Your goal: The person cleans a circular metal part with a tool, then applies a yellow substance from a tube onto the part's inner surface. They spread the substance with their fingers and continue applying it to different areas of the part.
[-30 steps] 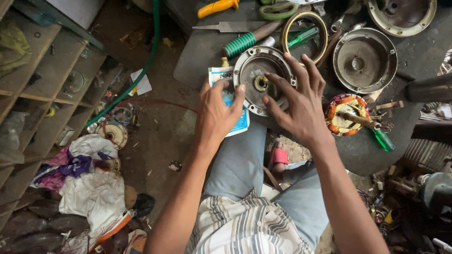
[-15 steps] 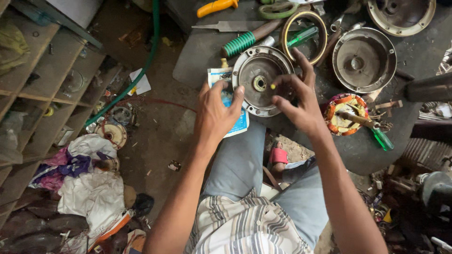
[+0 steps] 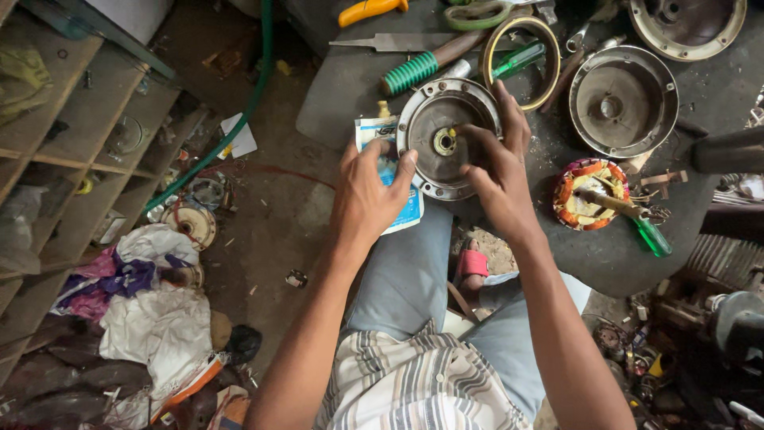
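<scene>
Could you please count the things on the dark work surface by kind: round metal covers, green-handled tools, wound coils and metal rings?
Round metal covers: 3, one under both hands, one beside it, one at the top edge
Green-handled tools: 3
Wound coils: 1
Metal rings: 1
Total: 8

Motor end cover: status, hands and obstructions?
Left hand steadies round motor cover rim. Right hand fingertips at centre bearing. Sachet underneath; nothing blocking.
</scene>
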